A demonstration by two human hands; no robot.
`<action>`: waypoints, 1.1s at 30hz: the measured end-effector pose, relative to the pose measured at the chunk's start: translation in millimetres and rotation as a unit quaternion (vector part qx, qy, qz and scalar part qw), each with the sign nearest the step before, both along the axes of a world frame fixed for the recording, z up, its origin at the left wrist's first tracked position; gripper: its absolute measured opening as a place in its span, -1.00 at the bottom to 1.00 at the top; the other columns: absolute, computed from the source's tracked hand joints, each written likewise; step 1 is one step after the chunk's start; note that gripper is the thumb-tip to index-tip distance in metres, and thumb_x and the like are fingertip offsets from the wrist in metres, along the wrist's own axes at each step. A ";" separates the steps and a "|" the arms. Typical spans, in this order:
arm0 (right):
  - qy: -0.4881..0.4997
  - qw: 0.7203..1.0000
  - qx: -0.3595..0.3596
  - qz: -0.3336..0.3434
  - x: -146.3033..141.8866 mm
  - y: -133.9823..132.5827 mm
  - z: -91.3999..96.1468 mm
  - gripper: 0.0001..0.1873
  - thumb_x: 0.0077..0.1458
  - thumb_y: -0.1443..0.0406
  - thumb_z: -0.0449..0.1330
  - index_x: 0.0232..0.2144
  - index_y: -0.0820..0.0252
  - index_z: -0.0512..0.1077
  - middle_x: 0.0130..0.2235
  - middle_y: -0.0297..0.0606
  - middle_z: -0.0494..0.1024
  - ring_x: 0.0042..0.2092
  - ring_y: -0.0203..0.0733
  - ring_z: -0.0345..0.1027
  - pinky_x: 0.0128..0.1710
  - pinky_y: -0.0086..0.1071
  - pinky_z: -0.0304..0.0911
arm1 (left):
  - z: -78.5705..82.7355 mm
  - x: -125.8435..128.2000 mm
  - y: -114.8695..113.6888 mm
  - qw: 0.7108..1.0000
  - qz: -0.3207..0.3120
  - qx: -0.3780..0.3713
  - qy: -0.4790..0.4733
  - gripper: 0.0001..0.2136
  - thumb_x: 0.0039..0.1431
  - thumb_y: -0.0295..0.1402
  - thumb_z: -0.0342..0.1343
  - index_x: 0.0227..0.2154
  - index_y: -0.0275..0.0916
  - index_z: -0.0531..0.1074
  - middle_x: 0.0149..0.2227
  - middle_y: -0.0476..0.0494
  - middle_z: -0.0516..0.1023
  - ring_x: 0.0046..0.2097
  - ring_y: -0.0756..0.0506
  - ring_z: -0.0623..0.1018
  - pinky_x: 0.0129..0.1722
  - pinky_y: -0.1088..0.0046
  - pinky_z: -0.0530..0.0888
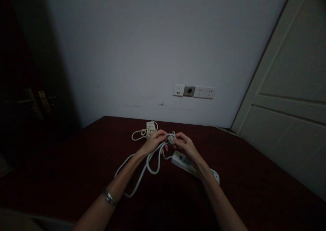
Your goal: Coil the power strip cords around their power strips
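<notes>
My left hand (157, 138) is closed around a white power cord (149, 161), whose loops hang below it and trail over the table to the left. Close beside it, my right hand (183, 142) pinches a pale plug (171, 140) with some of the cord around it. Below my right hand and forearm lies a white power strip (182, 161), angled to the right and partly hidden by the forearm. A cord end runs into the strip's left end. Just behind my left hand sits a second, cream power strip (150, 125) with its own bundled cord.
The dark red table (107, 132) reaches back to a pale wall (132, 54). Wall sockets (203, 92) are set above the table's back edge. A white door (287, 88) stands at the right, and a dark door with a handle (44, 102) at the left.
</notes>
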State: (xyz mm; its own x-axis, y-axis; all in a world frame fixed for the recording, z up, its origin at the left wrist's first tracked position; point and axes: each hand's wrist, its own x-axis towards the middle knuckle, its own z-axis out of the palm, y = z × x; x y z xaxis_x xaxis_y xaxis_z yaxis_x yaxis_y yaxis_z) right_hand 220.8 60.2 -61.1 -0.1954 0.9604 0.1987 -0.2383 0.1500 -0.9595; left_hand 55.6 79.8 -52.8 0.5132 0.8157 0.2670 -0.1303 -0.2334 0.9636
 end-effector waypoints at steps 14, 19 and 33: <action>-0.090 0.990 0.104 -0.020 -1.6 6.7 -17.1 -0.63 -0.13 0.08 0.26 -0.38 0.14 0.21 -0.57 -0.43 0.41 -0.51 -0.32 0.29 -0.47 -0.46 0.13 | -13.8 -5.4 10.9 0.998 0.005 0.042 0.040 -0.72 0.03 -0.17 0.10 -0.32 -0.24 0.20 -0.45 0.02 0.41 -0.51 0.04 0.42 -0.55 0.55 0.36; -0.110 0.982 0.140 -0.059 -1.0 8.0 -15.7 -0.65 -0.13 0.10 0.25 -0.37 0.16 0.26 -0.54 -0.46 0.31 -0.50 -0.36 0.22 -0.48 -0.47 0.10 | -13.2 -5.6 15.7 0.972 0.115 0.182 0.090 -0.81 0.02 -0.26 0.12 -0.40 -0.30 0.34 -0.41 -0.02 0.39 -0.36 0.01 0.39 -0.36 0.52 0.34; -0.206 0.942 0.206 -0.166 -11.9 0.4 -21.4 -0.71 0.02 0.11 0.13 -0.29 0.16 0.26 -0.43 -0.33 0.33 -0.45 -0.28 0.21 -0.47 -0.40 0.13 | -13.1 -1.8 7.3 0.933 0.215 0.275 0.085 -0.89 0.05 -0.34 0.10 -0.44 -0.29 0.41 -0.38 -0.08 0.37 -0.27 -0.05 0.37 -0.25 0.44 0.31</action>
